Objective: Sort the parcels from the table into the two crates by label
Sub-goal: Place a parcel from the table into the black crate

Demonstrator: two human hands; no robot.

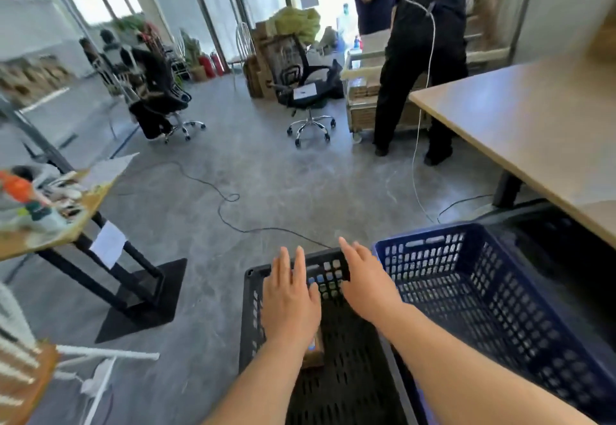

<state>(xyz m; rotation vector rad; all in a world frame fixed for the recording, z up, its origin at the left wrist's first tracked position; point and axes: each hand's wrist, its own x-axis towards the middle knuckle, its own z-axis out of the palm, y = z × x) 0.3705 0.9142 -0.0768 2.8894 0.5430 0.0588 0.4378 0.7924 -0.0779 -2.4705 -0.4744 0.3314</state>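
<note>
both hands flat and empty, left hand (289, 298) and right hand (368, 283) over the near black crate (346, 388), 1 brown parcel (315, 353) on its floor, blue crate (493, 298) touching its right side

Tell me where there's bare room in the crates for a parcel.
The blue crate shows no parcel on its visible floor: free wall to wall. In the black crate, the floor is bare between the brown parcel and the blue crate's side. Crowded at its far wall, under the left hand and right hand.
</note>
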